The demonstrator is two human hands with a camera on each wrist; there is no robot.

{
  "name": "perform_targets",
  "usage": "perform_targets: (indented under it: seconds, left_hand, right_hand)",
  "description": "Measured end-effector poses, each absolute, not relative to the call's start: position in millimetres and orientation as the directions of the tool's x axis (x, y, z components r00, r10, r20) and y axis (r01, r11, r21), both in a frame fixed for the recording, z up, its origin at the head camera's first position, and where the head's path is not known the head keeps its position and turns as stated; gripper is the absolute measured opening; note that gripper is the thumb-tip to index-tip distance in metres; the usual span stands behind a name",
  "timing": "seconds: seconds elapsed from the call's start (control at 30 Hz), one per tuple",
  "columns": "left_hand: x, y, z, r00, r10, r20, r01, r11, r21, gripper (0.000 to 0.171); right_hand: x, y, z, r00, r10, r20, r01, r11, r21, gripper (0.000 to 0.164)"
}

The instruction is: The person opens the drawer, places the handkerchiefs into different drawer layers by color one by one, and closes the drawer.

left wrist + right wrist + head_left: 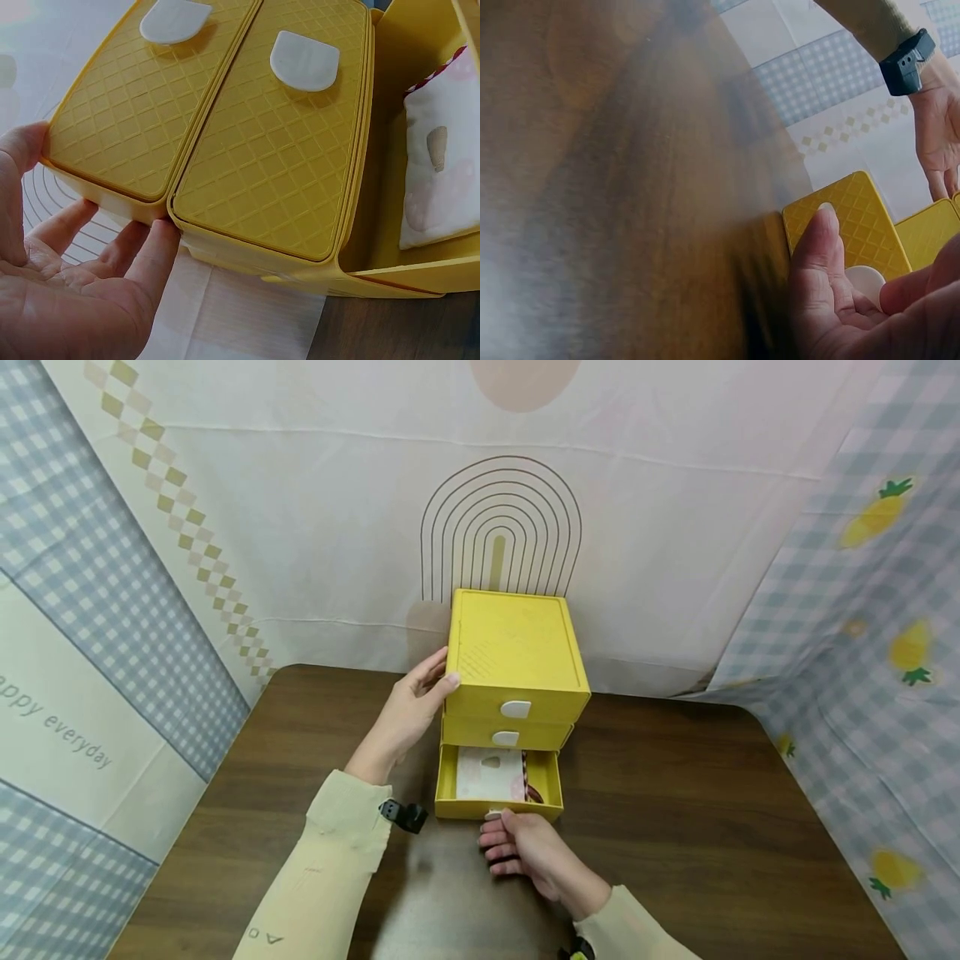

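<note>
A yellow drawer unit [517, 643] with three stacked drawers stands on the table, each drawer front bearing a white tab. The bottom drawer [555, 789] is pulled out. Inside it lies a white cloth-like item [489, 777] with a pink patch and a dark red-and-white edge. My left hand [408, 710] rests against the unit's left side near the top, thumb at the upper edge and fingers extended along the side, as the left wrist view shows. At the bottom drawer's front, my right hand [536, 852] pinches its white tab [866, 282].
The brown wooden table [675, 810] extends to both sides of the unit. Behind it hangs a pale curtain [337, 527] with an arch print. Checked cloth [840, 635] lines the right side. The upper two drawers are closed.
</note>
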State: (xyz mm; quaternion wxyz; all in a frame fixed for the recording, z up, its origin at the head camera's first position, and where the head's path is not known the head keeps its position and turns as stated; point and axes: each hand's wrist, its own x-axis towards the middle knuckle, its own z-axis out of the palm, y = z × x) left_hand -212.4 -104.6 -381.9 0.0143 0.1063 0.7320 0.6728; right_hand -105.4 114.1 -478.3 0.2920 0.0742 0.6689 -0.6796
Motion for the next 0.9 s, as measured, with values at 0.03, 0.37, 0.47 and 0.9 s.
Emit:
perform_targets:
  seconds: [0.03, 0.37, 0.47, 0.9]
  left_hand:
    - [-212.6, -104.7, -382.3, -0.978, 0.174, 0.117, 0.132, 0.074, 0.988, 0.063]
    - [-212.9, -106.5, -382.5, -0.975, 0.190, 0.116, 0.132, 0.075, 0.988, 0.061]
    - [-212.3, -106.0, -381.3, -0.976, 0.189, 0.112, 0.128, 0.077, 0.989, 0.061]
    - [-211.9, -104.6, -380.7, -0.978, 0.170, 0.123, 0.137, 0.073, 0.988, 0.064]
  right_hand:
    - [-106.7, 113.7, -478.0, -0.816, -0.294, -0.497, 0.501, 0.068, -0.863, 0.050]
    - [-126.5, 111.6, -477.9, -0.826, -0.272, -0.493, 0.495, 0.065, -0.866, 0.050]
    - [-134.7, 111.5, -477.9, -0.833, -0.264, -0.486, 0.488, 0.062, -0.871, 0.050]
    - [-176.7, 110.7, -476.0, -0.835, -0.226, -0.501, 0.502, 0.059, -0.863, 0.046]
